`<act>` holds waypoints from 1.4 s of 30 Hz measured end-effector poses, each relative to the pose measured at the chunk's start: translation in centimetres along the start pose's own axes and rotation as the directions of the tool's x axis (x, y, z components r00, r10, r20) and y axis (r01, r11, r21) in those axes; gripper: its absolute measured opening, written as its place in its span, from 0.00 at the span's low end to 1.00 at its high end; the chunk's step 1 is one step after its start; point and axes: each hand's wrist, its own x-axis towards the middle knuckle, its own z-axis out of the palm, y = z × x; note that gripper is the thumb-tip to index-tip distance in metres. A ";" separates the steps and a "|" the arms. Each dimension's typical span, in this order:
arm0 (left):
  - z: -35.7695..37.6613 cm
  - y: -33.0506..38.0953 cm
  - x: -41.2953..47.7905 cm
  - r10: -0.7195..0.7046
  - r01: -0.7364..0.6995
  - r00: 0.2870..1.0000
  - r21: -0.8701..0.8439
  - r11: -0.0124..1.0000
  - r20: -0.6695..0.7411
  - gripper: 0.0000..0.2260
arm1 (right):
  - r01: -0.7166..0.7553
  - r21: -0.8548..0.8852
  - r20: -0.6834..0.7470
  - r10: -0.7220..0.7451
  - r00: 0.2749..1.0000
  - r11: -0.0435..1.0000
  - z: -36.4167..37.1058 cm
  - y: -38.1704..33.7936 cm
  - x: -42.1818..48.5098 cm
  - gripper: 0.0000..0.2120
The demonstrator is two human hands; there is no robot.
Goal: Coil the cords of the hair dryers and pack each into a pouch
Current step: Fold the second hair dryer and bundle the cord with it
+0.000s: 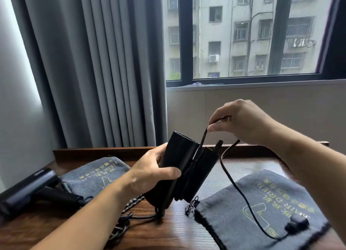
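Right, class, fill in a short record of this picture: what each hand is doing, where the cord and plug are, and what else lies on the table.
left hand: grips the folded black hair dryer, held above the table
right hand: pinches the cord above the dryer
cord: partly loose, trails down to the plug
plug: lies on the right pouch
also on table: second hair dryer, not yet packed, next to the left pouch

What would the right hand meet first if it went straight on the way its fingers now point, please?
Probably the top of the hair dryer gripped by the left hand; the right hand, pinching the cord, points leftward at it. Depth is unclear; it might pass behind.
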 end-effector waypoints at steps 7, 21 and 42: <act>1.1 1.1 0.0 0.106 -0.096 0.994 -0.464 0.881 -0.004 0.24 | -0.186 0.387 0.094 0.161 0.982 0.903 5.4 1.4 -0.8 0.05; 0.4 2.9 1.7 0.093 -0.294 0.619 -0.121 0.948 -0.780 0.17 | -0.613 0.646 0.634 0.127 0.762 0.455 7.6 -5.3 -6.4 0.08; 1.1 1.9 -0.8 -0.027 0.028 1.000 0.066 0.997 -0.013 0.26 | 0.088 0.005 0.204 -0.087 0.975 0.996 -1.1 -2.5 -1.4 0.12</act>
